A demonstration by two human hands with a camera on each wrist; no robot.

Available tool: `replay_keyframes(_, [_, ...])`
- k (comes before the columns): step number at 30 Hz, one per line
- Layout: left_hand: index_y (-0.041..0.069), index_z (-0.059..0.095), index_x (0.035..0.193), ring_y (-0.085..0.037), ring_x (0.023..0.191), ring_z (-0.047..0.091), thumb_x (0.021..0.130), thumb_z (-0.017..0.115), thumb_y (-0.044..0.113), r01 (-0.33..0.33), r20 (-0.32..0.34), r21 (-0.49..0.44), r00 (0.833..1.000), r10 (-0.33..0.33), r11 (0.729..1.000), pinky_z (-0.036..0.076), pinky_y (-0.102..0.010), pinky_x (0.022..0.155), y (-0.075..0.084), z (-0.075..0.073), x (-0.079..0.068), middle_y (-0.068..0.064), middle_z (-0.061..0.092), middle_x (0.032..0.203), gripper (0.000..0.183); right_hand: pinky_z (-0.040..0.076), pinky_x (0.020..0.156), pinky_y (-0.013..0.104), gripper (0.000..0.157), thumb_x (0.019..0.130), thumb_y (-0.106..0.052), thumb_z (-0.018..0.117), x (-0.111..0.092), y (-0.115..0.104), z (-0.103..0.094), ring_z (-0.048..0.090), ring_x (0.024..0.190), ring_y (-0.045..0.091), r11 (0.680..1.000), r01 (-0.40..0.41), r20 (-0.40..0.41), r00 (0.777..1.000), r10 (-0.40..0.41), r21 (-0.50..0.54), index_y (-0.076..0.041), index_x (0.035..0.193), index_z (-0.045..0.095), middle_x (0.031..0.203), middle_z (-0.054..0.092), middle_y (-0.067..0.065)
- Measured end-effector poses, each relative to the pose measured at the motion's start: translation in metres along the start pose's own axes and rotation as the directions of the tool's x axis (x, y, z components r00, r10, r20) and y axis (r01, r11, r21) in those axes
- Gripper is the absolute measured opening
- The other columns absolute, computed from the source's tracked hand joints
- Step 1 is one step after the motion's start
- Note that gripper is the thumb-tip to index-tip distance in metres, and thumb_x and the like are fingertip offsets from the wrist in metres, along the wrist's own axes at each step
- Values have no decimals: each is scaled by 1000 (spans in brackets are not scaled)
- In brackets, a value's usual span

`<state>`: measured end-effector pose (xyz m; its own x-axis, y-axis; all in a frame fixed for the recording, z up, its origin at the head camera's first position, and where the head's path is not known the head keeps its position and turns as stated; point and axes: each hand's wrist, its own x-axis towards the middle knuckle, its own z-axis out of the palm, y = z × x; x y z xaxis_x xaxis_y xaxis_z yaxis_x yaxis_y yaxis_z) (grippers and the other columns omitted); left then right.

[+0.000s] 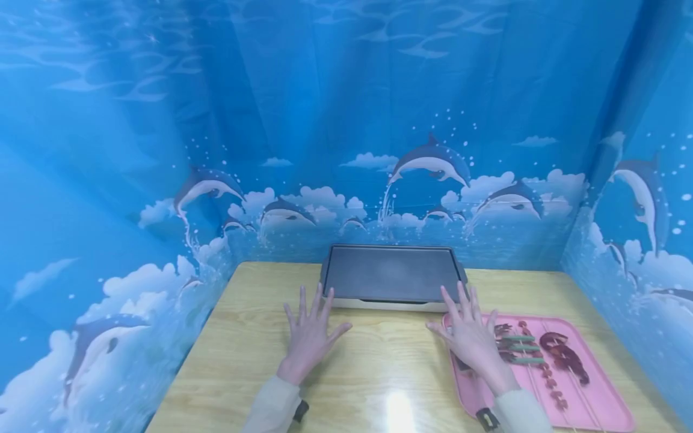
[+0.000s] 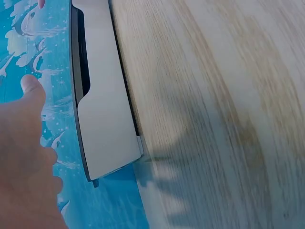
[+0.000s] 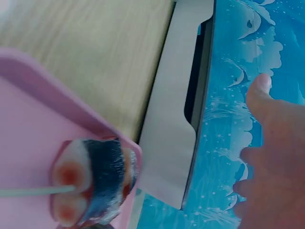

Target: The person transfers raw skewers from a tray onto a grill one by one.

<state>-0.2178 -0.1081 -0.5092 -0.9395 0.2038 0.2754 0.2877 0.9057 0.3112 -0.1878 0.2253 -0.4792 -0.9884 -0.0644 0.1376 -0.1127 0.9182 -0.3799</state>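
Observation:
My left hand (image 1: 310, 337) is held over the table with its fingers spread, near the front left corner of a flat electric griddle (image 1: 392, 273). Spread the same way, my right hand (image 1: 474, 340) overlaps the left edge of a pink tray (image 1: 606, 385) in the head view. Neither hand holds anything. The griddle has a dark plate and a pale front side (image 2: 107, 109). On the tray lie several food skewers: a dark red curled piece (image 1: 565, 355), small reddish chunks (image 1: 549, 379) and green pieces (image 1: 522, 349). A dark-banded skewer piece (image 3: 105, 176) shows at the tray's corner.
The light wooden table (image 1: 243, 337) ends at a blue curtain (image 1: 346, 120) printed with dolphins and clouds, which stands behind and on both sides. The tray sits at the right, close to the griddle's front right corner.

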Motion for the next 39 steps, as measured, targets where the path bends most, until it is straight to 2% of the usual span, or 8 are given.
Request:
replay_keyframes(10, [5,47,149,-42,147,31,99,65,33,-93,-122,-183,990,71,979,21,-68,118,22,10,13,-17,48,153,60,26,110,75,53,102,-30,62,-11,23,-15,33,143,49,998,56,-277,960,-47,24,-9,149,50,157,39,23])
replay_keyframes(15, [-1,59,135,-41,132,52,98,66,18,-190,-207,-263,969,137,946,41,-60,111,46,19,21,-19,63,134,42,46,94,70,37,98,-13,65,-22,48,-31,54,125,51,995,100,-440,894,-87,7,-3,134,62,140,58,24])
replay_keyframes(18, [1,60,134,-38,131,54,99,65,17,-243,-201,-268,960,193,932,44,-57,110,65,25,25,-17,64,134,39,57,72,59,36,99,-10,63,-29,70,-40,68,93,42,996,87,-470,879,-79,-3,-3,134,62,137,60,24])
replay_keyframes(23, [8,55,142,-34,138,49,102,60,25,-291,-105,-215,956,275,932,41,-56,113,100,35,24,-10,57,145,44,51,49,48,40,105,-15,53,-43,116,-52,60,63,32,1000,-1,-407,913,2,4,-2,142,53,136,58,29])
replay_keyframes(26, [11,50,148,-33,145,40,104,56,33,-290,-19,-194,956,292,937,36,-58,116,121,44,21,-7,49,154,50,52,70,64,42,107,-16,48,-55,146,-57,62,90,49,999,-43,-365,930,41,3,1,146,47,136,54,34])
replay_keyframes(30, [12,46,151,-35,151,29,104,52,41,-295,64,-156,950,307,943,29,-63,118,144,59,17,-6,40,160,55,30,105,74,46,108,-14,44,-72,188,-58,44,122,61,999,-29,-339,941,21,-20,6,149,39,142,44,39])
replay_keyframes(35, [14,42,154,-36,151,26,103,52,46,-347,133,-111,924,359,931,31,-65,116,165,76,10,-7,36,162,62,-8,125,49,52,108,-10,42,-95,229,-49,15,147,55,996,47,-285,956,-65,-70,8,154,27,154,26,39])
replay_keyframes(39, [12,38,156,-37,151,26,102,50,55,-388,224,-92,889,399,917,32,-65,115,175,86,1,-9,34,163,71,-14,123,48,53,109,-12,39,-108,247,-42,4,149,53,999,10,-221,975,-21,-51,12,153,22,155,19,41])
